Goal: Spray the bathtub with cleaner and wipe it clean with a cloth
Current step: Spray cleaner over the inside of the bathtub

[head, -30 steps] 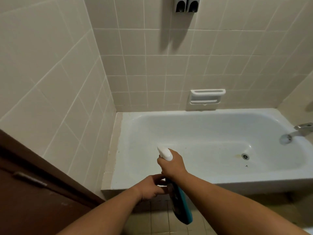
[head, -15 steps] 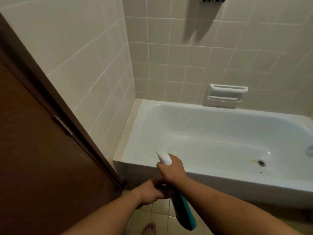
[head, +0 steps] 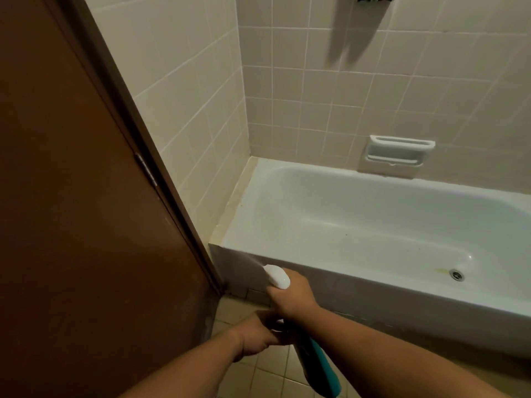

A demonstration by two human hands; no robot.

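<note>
My right hand (head: 293, 297) grips a spray bottle (head: 314, 366) with a teal body and a white spray head. The nozzle points up and left at the near left corner of the white bathtub (head: 247, 245). A thin jet of spray runs from the nozzle toward that corner. My left hand (head: 258, 336) is curled against the bottle's neck just below my right hand. The tub's drain (head: 457, 274) shows at the right, with a yellowish stain beside it. No cloth is in view.
A brown door (head: 86, 225) fills the left side, close to the tub's left end. Beige tiled walls (head: 316, 96) surround the tub, with a white soap dish (head: 399, 152) on the back wall. Tiled floor (head: 258, 377) lies below my arms.
The view has swung left, so the door fills more of the frame and the tub sits further right. A jet of spray now comes from the nozzle. Both hands keep their hold.
</note>
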